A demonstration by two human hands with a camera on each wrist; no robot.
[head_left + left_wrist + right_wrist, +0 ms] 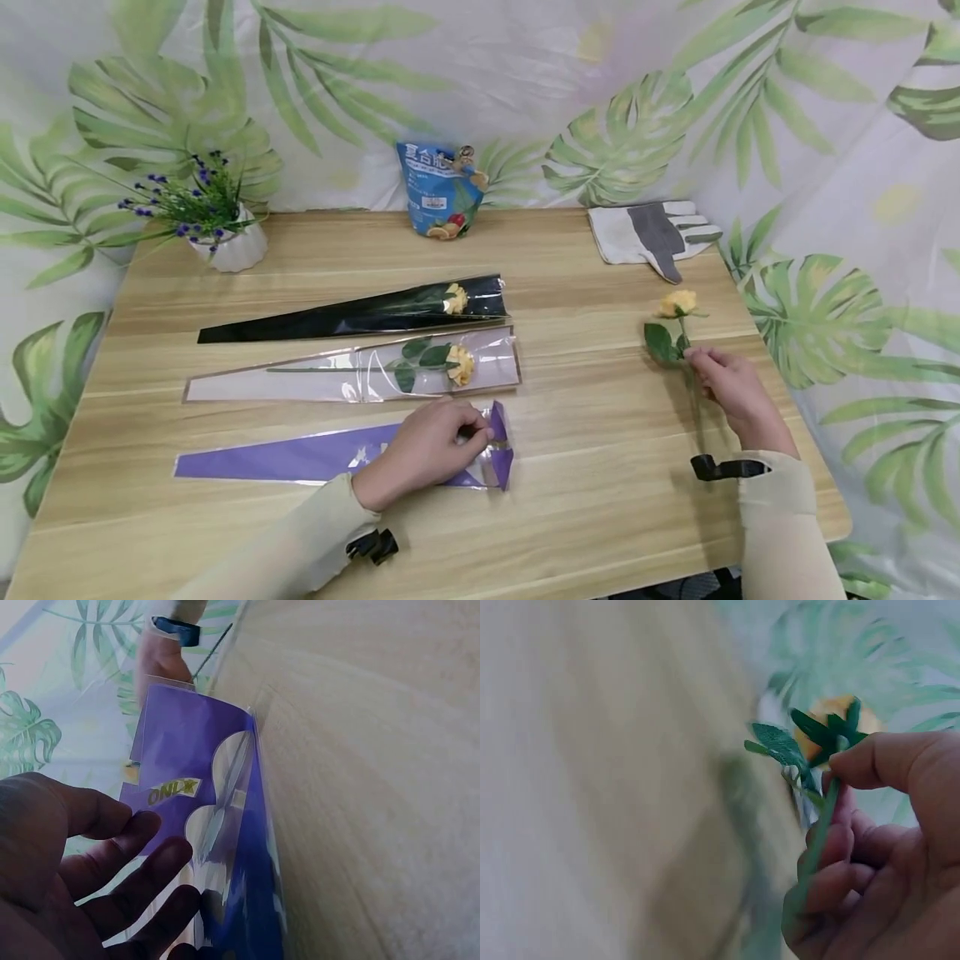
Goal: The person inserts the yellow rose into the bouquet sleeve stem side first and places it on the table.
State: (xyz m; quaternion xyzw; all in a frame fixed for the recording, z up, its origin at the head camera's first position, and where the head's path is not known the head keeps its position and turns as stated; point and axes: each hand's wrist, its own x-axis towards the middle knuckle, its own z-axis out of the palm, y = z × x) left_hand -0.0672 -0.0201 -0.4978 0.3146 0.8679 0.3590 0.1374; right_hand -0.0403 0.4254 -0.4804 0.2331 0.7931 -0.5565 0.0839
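Observation:
My left hand pinches the upper layer at the wide end of a purple flower sleeve, lifting it off the table. In the left wrist view that mouth of the sleeve gapes, its thumb and index fingertip meeting at the purple edge. On the right, my right hand grips a yellow rose by its green stem, bloom pointing away from me. The right wrist view shows the stem between thumb and fingers, with leaves below the bloom.
Beyond the purple sleeve lie a clear-fronted pale sleeve and a black sleeve, each with a yellow rose inside. Along the back stand a potted plant and a blue pouch; a grey-white glove lies at the right.

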